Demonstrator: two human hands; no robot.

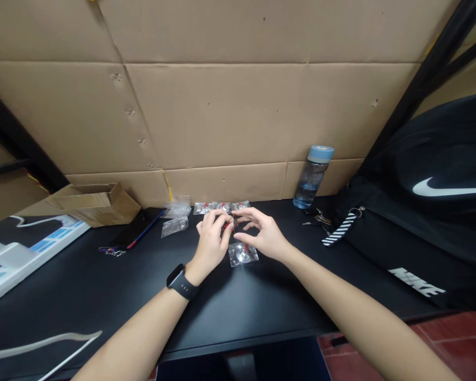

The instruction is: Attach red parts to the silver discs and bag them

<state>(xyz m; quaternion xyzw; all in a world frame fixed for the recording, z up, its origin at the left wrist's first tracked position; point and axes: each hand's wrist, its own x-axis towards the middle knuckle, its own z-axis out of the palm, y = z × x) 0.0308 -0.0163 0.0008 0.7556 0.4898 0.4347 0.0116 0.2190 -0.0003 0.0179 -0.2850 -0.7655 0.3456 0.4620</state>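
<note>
My left hand [211, 241], with a black watch on its wrist, and my right hand [262, 233] meet over the black table [103, 286]. Both pinch a small dark part with a bit of red [230, 226] between their fingertips. Just under the right hand lies a small clear bag with a round metal piece [243, 254]. Behind the hands a row of three similar small bags [221, 207] lies by the cardboard wall. Two empty-looking clear bags [175, 225] lie to the left.
A water bottle with a blue cap [312, 177] stands at the back right. A black sports bag [428, 211] with keys and a striped strap [339, 229] fills the right side. An open cardboard box [99, 203], a dark phone [137, 228] and a white power strip [27, 251] lie left.
</note>
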